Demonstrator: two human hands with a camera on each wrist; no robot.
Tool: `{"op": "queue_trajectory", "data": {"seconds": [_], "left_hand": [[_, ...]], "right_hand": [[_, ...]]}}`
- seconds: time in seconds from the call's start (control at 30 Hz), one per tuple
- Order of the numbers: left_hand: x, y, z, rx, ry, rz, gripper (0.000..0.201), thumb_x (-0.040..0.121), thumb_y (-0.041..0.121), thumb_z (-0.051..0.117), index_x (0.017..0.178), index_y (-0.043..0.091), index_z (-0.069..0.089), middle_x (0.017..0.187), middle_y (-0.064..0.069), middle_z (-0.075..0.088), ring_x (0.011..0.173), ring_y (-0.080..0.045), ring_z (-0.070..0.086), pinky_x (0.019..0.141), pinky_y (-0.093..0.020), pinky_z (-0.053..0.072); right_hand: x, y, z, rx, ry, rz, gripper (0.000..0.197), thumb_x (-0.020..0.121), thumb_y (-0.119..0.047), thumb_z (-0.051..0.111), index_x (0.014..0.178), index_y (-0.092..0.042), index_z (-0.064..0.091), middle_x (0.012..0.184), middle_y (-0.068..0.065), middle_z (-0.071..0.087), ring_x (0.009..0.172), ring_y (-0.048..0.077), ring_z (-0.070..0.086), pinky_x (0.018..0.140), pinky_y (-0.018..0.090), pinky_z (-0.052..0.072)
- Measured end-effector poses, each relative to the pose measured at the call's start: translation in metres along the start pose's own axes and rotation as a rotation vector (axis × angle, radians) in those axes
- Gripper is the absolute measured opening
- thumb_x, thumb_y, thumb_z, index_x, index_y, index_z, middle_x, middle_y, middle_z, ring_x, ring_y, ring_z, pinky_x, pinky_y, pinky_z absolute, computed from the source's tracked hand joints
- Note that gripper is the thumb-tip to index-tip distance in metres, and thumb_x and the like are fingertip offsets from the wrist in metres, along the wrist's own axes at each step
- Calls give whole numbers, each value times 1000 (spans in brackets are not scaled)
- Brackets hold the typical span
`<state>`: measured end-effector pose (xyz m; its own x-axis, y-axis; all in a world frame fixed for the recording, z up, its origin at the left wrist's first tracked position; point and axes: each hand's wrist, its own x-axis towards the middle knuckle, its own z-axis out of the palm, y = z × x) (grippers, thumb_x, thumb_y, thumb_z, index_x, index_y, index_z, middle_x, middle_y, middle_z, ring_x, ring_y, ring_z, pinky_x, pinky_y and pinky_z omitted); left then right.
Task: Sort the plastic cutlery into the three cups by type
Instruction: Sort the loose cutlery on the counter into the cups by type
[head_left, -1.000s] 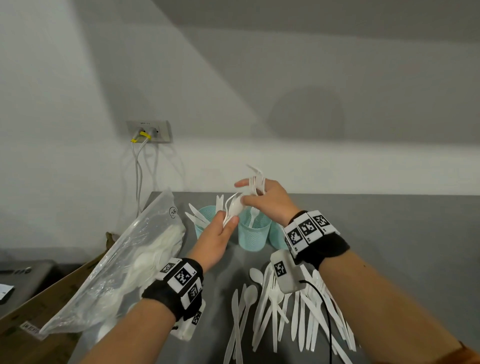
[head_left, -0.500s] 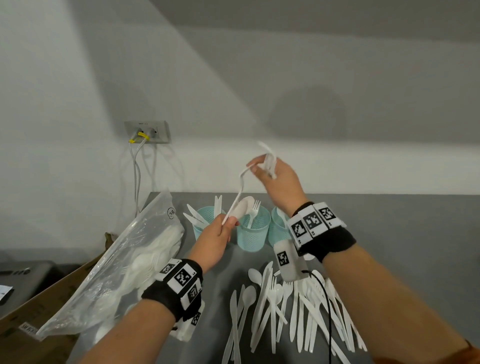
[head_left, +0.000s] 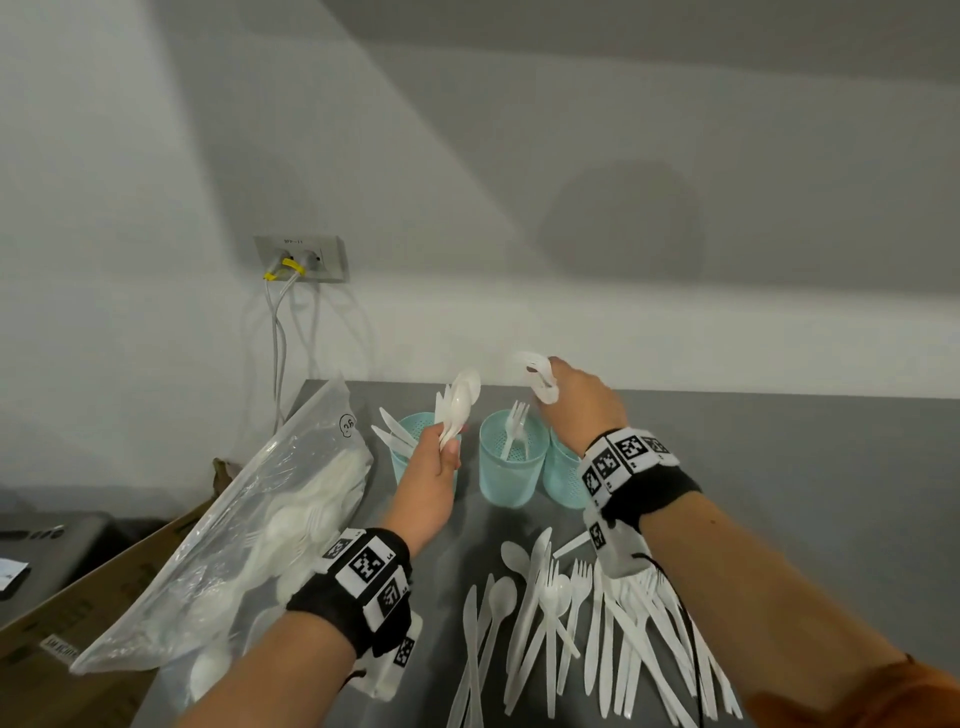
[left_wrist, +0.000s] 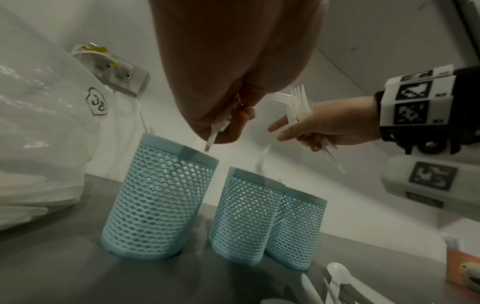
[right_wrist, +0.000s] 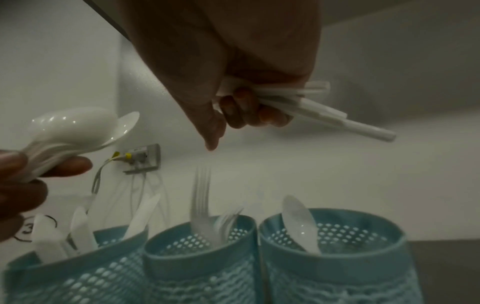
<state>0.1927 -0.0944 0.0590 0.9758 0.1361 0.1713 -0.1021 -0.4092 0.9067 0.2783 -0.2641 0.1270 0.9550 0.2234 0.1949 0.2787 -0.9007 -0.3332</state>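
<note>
The left hand (head_left: 434, 470) grips a bunch of white plastic spoons (head_left: 457, 402) by their handles, bowls upward, above the left pale blue mesh plastic cup (left_wrist: 158, 203), which holds white plastic knives (right_wrist: 78, 228). The right hand (head_left: 584, 405) has its fingers curled round a bundle of white plastic forks (left_wrist: 296, 105), above the right pale blue mesh cup (right_wrist: 335, 255), which holds one white spoon (right_wrist: 298, 222). The middle pale blue mesh cup (head_left: 511, 457) has white forks (head_left: 514, 431) standing in it. The three cups stand in a row near the far edge of the grey surface (head_left: 779, 493). More loose white cutlery (head_left: 587, 623) lies spread near the near edge. A clear plastic bag of white cutlery (head_left: 249, 530) lies at the left edge.
</note>
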Motion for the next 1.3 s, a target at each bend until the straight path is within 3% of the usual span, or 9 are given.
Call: {"op": "queue_trajectory", "data": {"seconds": [0.1,0.23,0.37,0.57,0.77,0.97,1.1,1.2,1.3], "left_hand": [[0,-4,-1,-50,-17,-33,25,103,26,29,113,12,48,79,3,42,66,-9,38,61,-19,35],[2,-9,0,-122,-26,-80,24,103,26,29,116,21,48,79,4,42,65,-8,39,64,-24,36],[2,-9,0,-139,-69,-119,25,103,28,29,117,19,48,78,2,42,58,-8,38,55,-24,42],[3,-13,5,-131,-61,-106,29,102,32,33,115,14,50,72,5,41,64,-9,39,62,-24,35],[4,-15,7,-139,-42,-150,40,102,36,28,111,5,52,75,3,42,69,-12,39,70,-27,35],[6,-6,14,-170,-43,-127,35,104,27,26,113,18,58,77,4,42,66,-6,40,63,-14,36],[8,2,25,-108,-68,-75,32,103,27,27,108,19,57,76,7,42,68,-8,40,64,-14,36],[6,8,35,-137,-157,-43,29,103,32,27,96,29,56,73,6,43,64,-7,40,65,-22,36],[3,19,41,-234,-230,-80,28,103,33,28,93,30,54,71,3,42,59,-8,37,55,-19,32]], "right_hand": [[8,-7,1,338,34,60,29,93,-16,45,121,-14,49,102,4,60,85,24,58,75,35,49],[26,-22,-4,814,120,131,22,95,-5,38,116,-10,39,89,1,47,63,12,45,55,18,40],[33,-26,12,1120,120,193,16,100,-17,40,112,-13,31,83,-2,45,67,12,51,73,26,48],[20,-9,60,1009,17,262,36,97,-26,48,122,-1,39,88,6,55,70,11,59,70,26,50],[5,3,61,971,-103,284,42,85,-26,68,117,-18,41,100,-1,57,91,11,56,86,29,44],[-7,0,48,884,-28,166,34,83,-12,50,113,-25,59,116,-5,51,120,22,47,106,40,38],[-24,-4,38,888,-152,143,26,66,-35,55,85,-27,69,102,3,56,111,27,50,103,46,37],[-36,-4,33,1071,-258,132,39,79,-47,66,83,-8,66,82,4,62,89,28,61,94,41,47],[-43,1,26,1074,-220,128,23,90,-38,60,78,-18,62,66,-10,59,72,11,56,81,30,45]]}}
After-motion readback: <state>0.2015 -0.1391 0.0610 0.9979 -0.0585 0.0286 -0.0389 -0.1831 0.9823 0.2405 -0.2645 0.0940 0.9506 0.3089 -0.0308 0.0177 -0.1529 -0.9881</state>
